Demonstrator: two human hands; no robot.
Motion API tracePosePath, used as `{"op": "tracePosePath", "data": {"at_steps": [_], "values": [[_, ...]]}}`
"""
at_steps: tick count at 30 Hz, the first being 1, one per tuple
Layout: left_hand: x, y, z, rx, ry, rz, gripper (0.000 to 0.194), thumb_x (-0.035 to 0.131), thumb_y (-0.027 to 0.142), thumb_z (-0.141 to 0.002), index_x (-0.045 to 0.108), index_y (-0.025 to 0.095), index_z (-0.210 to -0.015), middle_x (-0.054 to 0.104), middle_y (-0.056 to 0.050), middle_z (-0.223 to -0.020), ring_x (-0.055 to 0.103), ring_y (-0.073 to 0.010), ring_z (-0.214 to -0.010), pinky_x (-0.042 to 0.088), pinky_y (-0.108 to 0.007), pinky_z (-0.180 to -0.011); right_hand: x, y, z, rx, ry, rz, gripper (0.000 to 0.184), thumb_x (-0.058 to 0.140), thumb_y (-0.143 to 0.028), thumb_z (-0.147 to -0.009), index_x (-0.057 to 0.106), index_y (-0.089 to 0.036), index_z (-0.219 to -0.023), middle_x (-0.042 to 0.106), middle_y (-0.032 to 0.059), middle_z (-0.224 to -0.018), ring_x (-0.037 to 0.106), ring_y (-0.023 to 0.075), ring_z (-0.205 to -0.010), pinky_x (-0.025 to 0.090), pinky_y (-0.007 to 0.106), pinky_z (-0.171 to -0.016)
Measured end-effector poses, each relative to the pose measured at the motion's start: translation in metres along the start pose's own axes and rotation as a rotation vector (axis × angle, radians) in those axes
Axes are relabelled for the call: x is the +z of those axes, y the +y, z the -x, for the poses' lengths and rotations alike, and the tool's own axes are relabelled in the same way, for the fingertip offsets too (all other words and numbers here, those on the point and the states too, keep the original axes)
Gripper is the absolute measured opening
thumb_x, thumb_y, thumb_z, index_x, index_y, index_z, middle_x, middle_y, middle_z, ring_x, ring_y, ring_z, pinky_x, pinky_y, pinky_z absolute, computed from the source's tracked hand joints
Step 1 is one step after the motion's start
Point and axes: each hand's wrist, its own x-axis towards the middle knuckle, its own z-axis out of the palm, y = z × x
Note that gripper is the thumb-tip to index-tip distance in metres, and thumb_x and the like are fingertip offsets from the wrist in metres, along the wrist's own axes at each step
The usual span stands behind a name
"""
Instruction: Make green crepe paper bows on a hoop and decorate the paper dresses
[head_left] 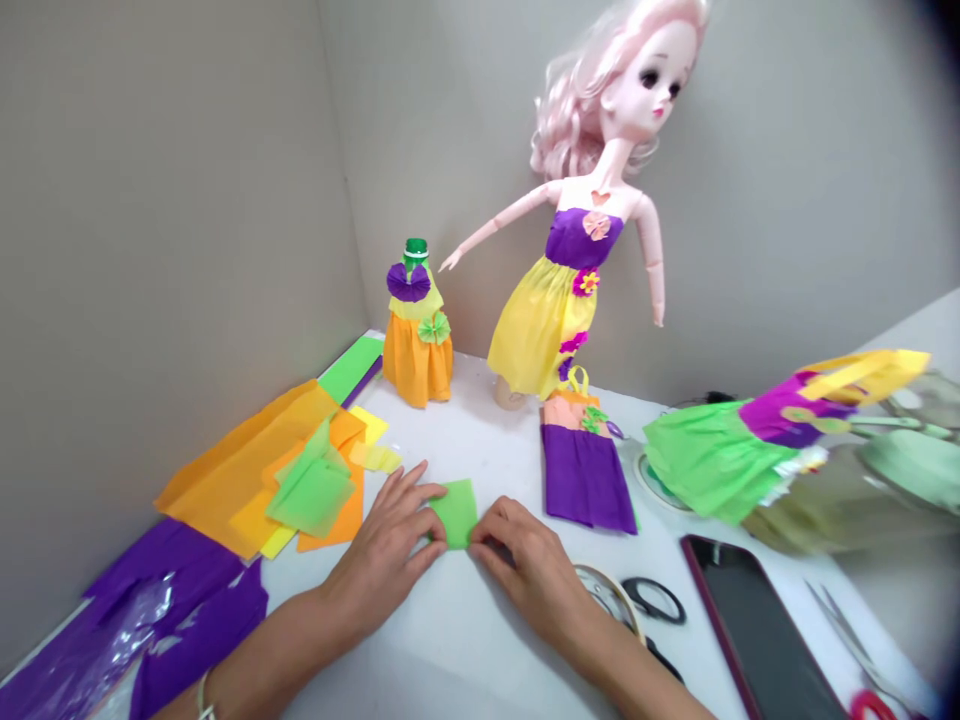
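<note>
1. The left hand [382, 545] pinches the left edge of a green crepe-paper square [455, 512] on the white table [465, 665]; pulling hard could tear it.
2. The right hand [525, 570] holds its lower right corner; uneven tension could crease it.
3. Black-handled scissors [654, 600] lie near the right wrist; a careless shift could knock them.
</note>
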Motion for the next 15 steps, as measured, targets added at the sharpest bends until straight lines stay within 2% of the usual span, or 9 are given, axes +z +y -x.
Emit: {"op": "tracePosePath", "data": {"at_steps": [7, 11, 15], "values": [[-0.002, 0.002, 0.0, 0.013, 0.03, 0.002, 0.012, 0.052, 0.013, -0.087, 0.059, 0.021, -0.081, 0.058, -0.006, -0.127, 0.029, -0.0281, -0.141, 0.025, -0.06, -0.113, -0.002, 0.002, 0.0, 0.003, 0.009, -0.033, 0.014, 0.054, -0.013, -0.089, 0.063, -0.021, -0.082, 0.057, 0.0011, -0.083, 0.057, 0.015, -0.076, 0.044, 0.025, -0.069], [-0.005, 0.005, 0.001, 0.026, 0.031, -0.005, 0.011, 0.054, 0.012, -0.086, 0.059, 0.021, -0.081, 0.057, -0.006, -0.128, 0.029, -0.0283, -0.141, 0.023, -0.061, -0.114, -0.009, -0.001, 0.001, -0.03, -0.061, -0.112, 0.015, 0.053, -0.011, -0.089, 0.061, -0.021, -0.081, 0.058, -0.0002, -0.084, 0.058, 0.0133, -0.075, 0.044, 0.023, -0.068], [-0.004, 0.003, 0.001, 0.024, 0.037, -0.009, 0.011, 0.054, 0.012, -0.086, 0.058, 0.021, -0.08, 0.058, -0.005, -0.127, 0.03, -0.0283, -0.14, 0.023, -0.061, -0.114, -0.009, -0.003, -0.001, -0.011, -0.086, -0.041, 0.014, 0.053, -0.011, -0.089, 0.06, -0.021, -0.082, 0.059, -0.0002, -0.083, 0.058, 0.0138, -0.073, 0.044, 0.023, -0.067]]}}
